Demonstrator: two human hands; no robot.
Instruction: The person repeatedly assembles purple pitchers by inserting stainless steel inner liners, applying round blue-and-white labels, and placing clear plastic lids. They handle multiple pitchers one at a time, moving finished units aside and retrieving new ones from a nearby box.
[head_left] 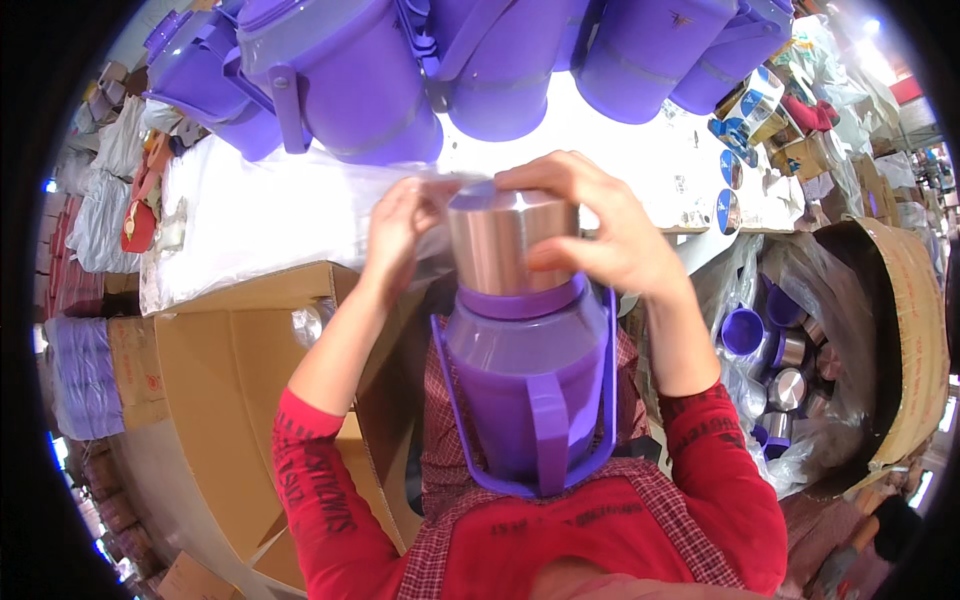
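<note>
A purple jug (pixel 505 385) with a long handle and a carrying bail stands upright close against my body. On its top sits a brushed-metal cup (pixel 490 245) with a purple base. My right hand (pixel 600 220) grips this cup, thumb on its near side and fingers over its upper rim. Beside the cup's left side, my left hand (pixel 402 225) has its fingers curled together, pinching what looks like clear plastic film (pixel 432 243); the film is blurred.
Several purple jugs (pixel 340 90) line the table's far side. White plastic sheets (pixel 235 220) lie at the left of the table. An open cardboard box (pixel 225 400) stands to my left. At right, a plastic-lined carton (pixel 905 350) holds several metal cups (pixel 787 390) and purple cups (pixel 742 330).
</note>
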